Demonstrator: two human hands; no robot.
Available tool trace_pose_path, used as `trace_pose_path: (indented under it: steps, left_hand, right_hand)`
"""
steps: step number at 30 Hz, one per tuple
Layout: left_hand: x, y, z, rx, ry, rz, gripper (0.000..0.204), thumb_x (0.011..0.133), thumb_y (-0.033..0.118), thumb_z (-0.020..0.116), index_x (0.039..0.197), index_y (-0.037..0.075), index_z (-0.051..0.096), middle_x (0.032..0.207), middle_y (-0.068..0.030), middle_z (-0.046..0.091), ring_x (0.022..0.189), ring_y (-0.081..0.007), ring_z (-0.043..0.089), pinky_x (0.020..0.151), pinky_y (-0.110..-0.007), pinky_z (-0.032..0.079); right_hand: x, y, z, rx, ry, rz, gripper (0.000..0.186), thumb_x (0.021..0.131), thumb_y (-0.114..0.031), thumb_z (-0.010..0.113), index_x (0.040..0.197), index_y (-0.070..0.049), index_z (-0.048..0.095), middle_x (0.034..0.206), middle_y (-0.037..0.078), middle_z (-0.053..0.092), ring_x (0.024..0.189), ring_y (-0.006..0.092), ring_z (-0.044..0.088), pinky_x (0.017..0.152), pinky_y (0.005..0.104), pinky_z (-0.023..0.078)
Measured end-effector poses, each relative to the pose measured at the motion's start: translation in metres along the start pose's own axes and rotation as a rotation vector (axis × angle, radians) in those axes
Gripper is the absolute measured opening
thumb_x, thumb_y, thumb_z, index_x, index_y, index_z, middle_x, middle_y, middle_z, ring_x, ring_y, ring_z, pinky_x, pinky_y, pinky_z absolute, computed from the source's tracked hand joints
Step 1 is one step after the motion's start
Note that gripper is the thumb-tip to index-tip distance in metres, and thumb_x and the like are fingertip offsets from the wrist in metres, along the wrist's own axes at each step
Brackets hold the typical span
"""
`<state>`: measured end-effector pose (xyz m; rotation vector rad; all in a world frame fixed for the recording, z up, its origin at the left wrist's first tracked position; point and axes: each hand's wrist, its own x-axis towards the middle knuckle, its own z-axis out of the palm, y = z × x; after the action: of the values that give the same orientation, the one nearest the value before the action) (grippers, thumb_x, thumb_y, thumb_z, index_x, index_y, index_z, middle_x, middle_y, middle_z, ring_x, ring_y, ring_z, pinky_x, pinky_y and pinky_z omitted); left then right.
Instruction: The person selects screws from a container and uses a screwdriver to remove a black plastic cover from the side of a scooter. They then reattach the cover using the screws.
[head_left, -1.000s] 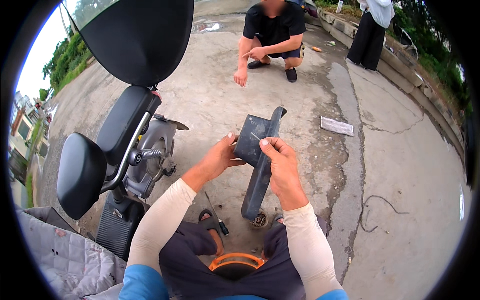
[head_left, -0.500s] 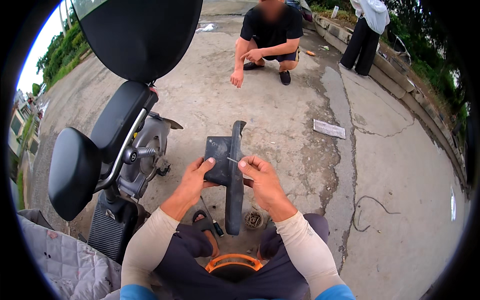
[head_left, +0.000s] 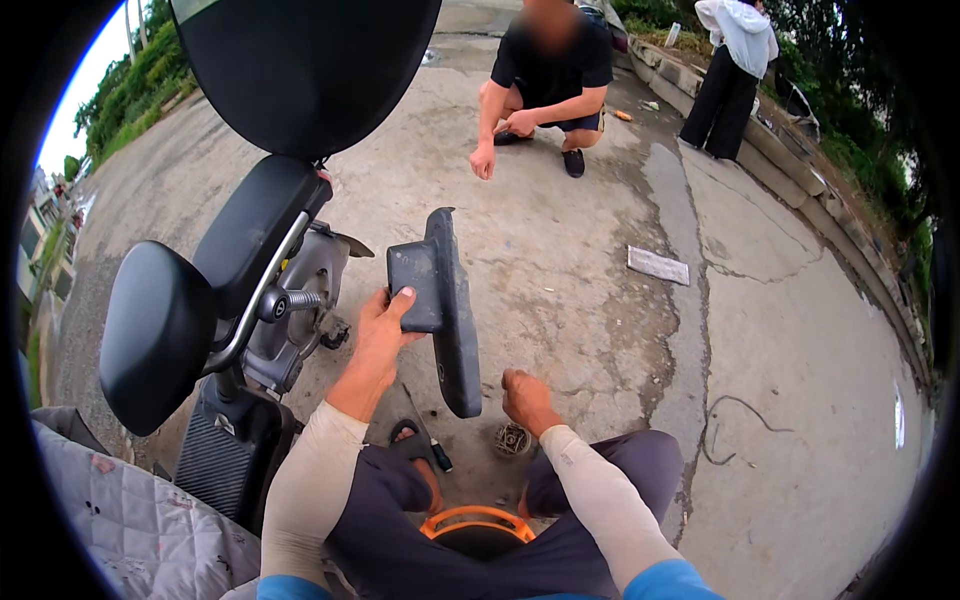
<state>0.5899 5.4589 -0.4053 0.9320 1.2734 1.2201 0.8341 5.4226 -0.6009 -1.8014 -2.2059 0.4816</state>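
My left hand grips a dusty black plastic part, thumb on top of its squarish flap. The part's long, curved bar stands away from me, its lower end over the ground between my knees. To the right of that end, my right hand is closed and off the part; what its fingers hold, if anything, is hidden. Just below the right hand, a small round container of thin metal pieces sits on the concrete. A screwdriver with a black handle lies beside my sandalled left foot.
A scooter with a black seat stands at my left, a quilted cover near it. Ahead, a person squats; another person stands by the kerb. A flat pale slab and a bent dark cord lie on the right.
My right hand has let go of the black plastic part and moved down toward the container; the thin metal pin at its fingertips no longer shows. My left hand has shifted the part slightly up and left.
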Motion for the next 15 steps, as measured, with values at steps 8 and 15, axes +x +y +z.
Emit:
trace_pose_path:
  steps: [8,15]
  left_hand:
    - [-0.02,0.005,0.009,-0.038,-0.077,-0.063,0.047,0.099,0.032,0.061,0.129,-0.003,0.056,0.117,-0.0123,0.066,0.102,-0.0233,0.067,0.086,-0.041,0.058]
    - [-0.018,0.005,0.009,-0.02,-0.157,-0.051,0.043,0.101,0.031,0.06,0.127,-0.003,0.058,0.115,-0.011,0.067,0.1,-0.0201,0.067,0.084,-0.038,0.058]
  right_hand:
    - [-0.086,0.016,0.097,0.089,-0.233,0.363,0.02,0.082,-0.008,0.06,0.097,0.001,0.068,0.1,0.028,0.071,0.094,0.0451,0.069,0.084,0.0542,0.054]
    - [-0.08,0.022,0.104,0.052,-0.2,0.405,0.025,0.083,-0.011,0.06,0.103,0.001,0.066,0.104,0.03,0.069,0.1,0.046,0.068,0.085,0.0534,0.055]
